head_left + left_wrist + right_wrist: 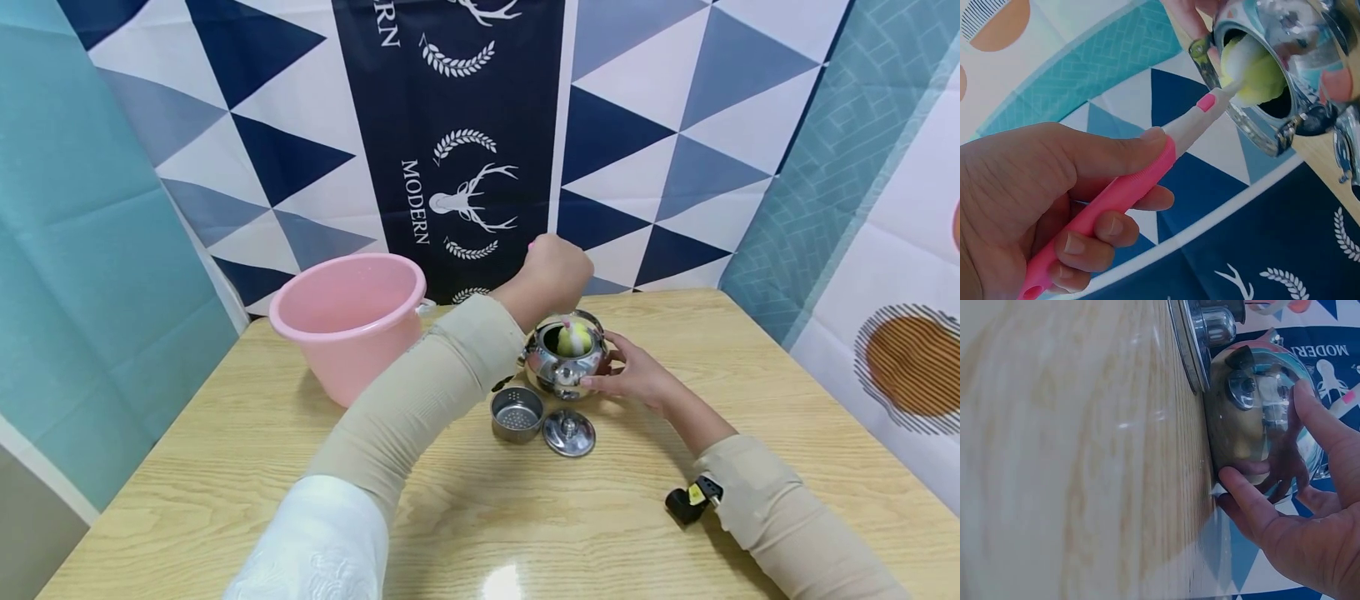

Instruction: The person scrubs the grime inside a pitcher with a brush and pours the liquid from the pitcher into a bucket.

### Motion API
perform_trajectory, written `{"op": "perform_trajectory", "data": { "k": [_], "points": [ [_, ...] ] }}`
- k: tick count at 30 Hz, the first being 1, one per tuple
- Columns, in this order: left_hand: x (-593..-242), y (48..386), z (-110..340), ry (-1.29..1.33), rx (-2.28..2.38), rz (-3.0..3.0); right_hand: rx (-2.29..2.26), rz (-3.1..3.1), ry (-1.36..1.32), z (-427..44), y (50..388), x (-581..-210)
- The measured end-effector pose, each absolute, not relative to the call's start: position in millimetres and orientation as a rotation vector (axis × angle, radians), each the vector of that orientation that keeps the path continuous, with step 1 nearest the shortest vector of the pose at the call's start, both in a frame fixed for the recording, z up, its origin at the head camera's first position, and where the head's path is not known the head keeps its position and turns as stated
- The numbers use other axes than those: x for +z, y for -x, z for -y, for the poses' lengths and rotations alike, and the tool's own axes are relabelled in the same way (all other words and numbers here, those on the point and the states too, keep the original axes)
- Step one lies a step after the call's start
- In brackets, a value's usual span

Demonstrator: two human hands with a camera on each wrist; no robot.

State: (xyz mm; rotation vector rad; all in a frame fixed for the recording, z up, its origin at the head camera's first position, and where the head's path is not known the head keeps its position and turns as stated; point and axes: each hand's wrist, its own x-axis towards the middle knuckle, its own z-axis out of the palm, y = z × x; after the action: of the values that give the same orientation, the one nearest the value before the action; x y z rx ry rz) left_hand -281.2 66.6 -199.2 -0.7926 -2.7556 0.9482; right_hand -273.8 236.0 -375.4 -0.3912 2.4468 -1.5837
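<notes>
A shiny steel teapot (555, 373) stands upright on the table with its top uncovered and its bail handle tipped aside. My left hand (557, 271), raised above it, grips the pink handle of a cleaning brush (1138, 181). The brush's yellow-and-white sponge head (1254, 70) sits in the teapot's mouth. On the teapot's right side, my right hand (639, 375) holds the round body between thumb and fingers, as the right wrist view shows too. In front of the teapot lie a steel strainer basket (517, 415) and the knobbed lid (569, 432).
A pink bucket (352, 350) stands at the back left of the wooden table (600, 517). Patterned cloth (465, 200) hangs behind the table and along both sides. Near the right forearm, a small black device (692, 501) is strapped at the wrist.
</notes>
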Motion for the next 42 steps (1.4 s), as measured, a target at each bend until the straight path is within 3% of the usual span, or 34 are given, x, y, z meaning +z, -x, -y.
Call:
{"op": "perform_trajectory", "data": {
  "k": [27,42],
  "points": [
    [-212,239,-48,0.898,1.207,2.552,-1.606,-2.405,0.375,-236,274,-376],
    [-213,265,-40,0.829,1.090,2.634,-1.646,-2.395,0.385,-236,273,-376]
  ]
}}
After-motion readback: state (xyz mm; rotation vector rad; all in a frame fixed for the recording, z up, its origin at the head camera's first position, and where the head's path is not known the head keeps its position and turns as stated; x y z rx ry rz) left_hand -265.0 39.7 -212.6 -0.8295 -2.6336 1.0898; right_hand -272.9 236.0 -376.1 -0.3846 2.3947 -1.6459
